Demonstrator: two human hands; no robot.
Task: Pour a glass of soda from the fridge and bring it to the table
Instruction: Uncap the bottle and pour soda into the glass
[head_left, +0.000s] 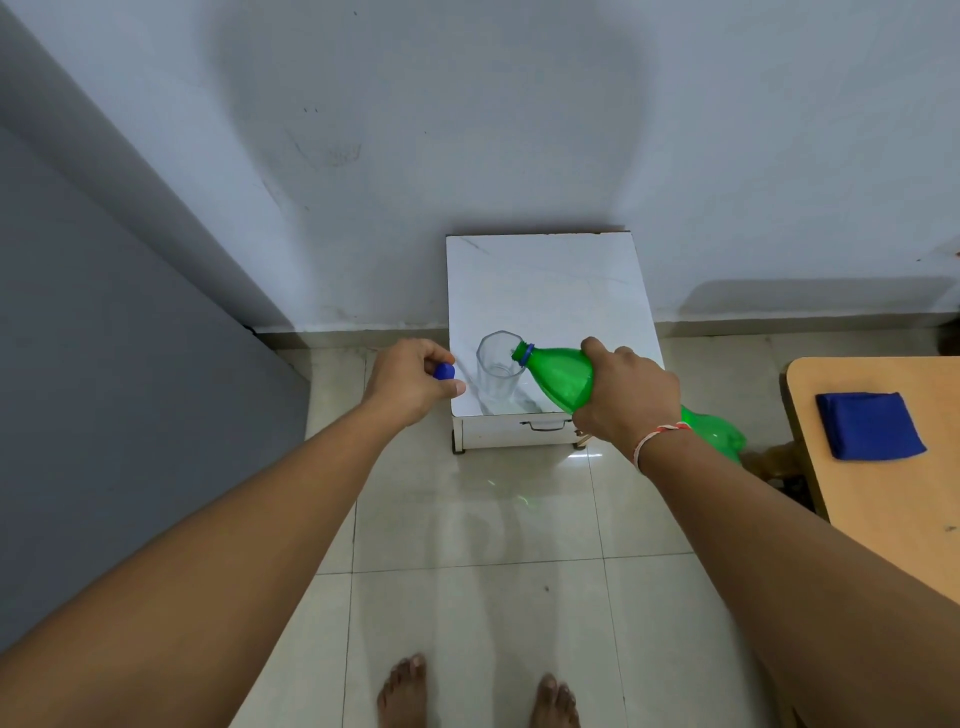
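Observation:
A clear empty-looking glass (498, 366) stands upright near the front left corner of a small white marble-topped stand (550, 280). My right hand (626, 395) grips a green plastic soda bottle (563, 376) around its upper body. The bottle is tilted, with its uncapped mouth at the glass's rim. My left hand (413, 379) hovers just left of the stand and pinches the blue bottle cap (444, 372). I cannot see liquid flowing.
The grey fridge side (104, 364) fills the left. A wooden table (893, 467) with a folded blue cloth (870, 426) on it sits at the right edge. A white wall stands behind the stand. Pale floor tiles and my bare feet (478, 691) lie below.

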